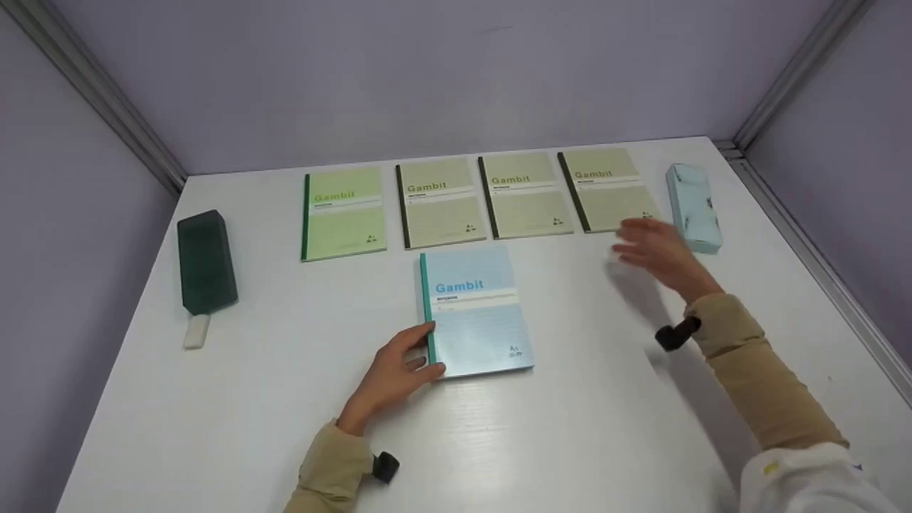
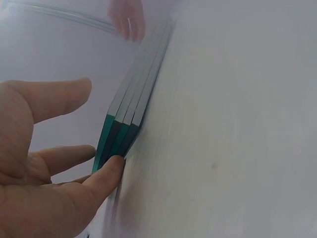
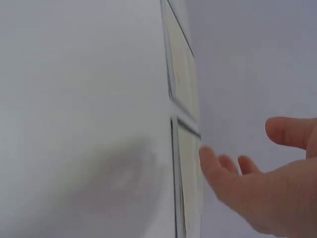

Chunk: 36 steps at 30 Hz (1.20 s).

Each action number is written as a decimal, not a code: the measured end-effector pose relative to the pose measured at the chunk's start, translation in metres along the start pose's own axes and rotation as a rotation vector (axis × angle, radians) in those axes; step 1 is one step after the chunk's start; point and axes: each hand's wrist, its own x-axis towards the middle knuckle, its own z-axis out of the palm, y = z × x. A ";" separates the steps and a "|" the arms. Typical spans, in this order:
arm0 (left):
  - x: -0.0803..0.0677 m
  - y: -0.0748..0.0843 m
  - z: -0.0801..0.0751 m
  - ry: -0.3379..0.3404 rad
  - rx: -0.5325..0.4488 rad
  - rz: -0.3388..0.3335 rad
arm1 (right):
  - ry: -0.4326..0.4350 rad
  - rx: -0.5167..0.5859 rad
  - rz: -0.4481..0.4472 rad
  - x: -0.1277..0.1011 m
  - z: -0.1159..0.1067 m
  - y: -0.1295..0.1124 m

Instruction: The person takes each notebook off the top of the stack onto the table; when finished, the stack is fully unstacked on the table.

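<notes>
A stack of several notebooks [image 1: 476, 313] lies mid-table, a light blue "Gambit" cover on top. Its green and dark spines [image 2: 115, 136] show in the left wrist view. My left hand [image 1: 395, 367] touches the spine side and near-left corner of this stack with spread fingers, not wrapped round it. In the air near the lower edge of the rightmost tan notebook [image 1: 605, 189] is my right hand [image 1: 662, 253], slightly blurred, with loosely bent fingers and nothing held. Left of that notebook, two more tan notebooks [image 1: 526, 196] [image 1: 442, 203] and a green notebook [image 1: 345, 214] form a row.
A pale blue box [image 1: 695, 206] stands at the right, close to the right hand. On the left are a dark green case [image 1: 205, 262] and a small white eraser-like block [image 1: 197, 332] touching its near end. Walls enclose the white table [image 1: 285, 320] at the back and sides.
</notes>
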 end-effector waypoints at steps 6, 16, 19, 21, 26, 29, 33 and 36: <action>-0.001 0.001 0.001 0.034 0.003 -0.005 | -0.316 -0.161 0.107 -0.029 0.073 0.042; 0.003 0.001 0.009 0.083 0.049 -0.025 | -0.394 -0.193 0.043 -0.052 0.120 0.060; 0.003 0.002 0.009 0.106 0.061 -0.014 | -0.370 -0.226 0.001 -0.051 0.127 0.062; 0.003 0.002 0.008 0.123 0.064 -0.016 | -0.355 -0.240 -0.019 -0.050 0.130 0.063; 0.002 0.004 0.003 0.177 0.115 -0.059 | -0.334 -0.216 -0.036 -0.049 0.142 0.062; 0.003 0.004 0.003 0.192 0.145 -0.088 | -0.316 -0.215 -0.033 -0.049 0.146 0.062; 0.003 0.006 0.004 0.182 0.150 -0.112 | -0.284 -0.214 -0.039 -0.051 0.146 0.066; 0.003 0.008 0.008 0.197 0.144 -0.131 | -0.277 -0.189 -0.043 -0.051 0.143 0.070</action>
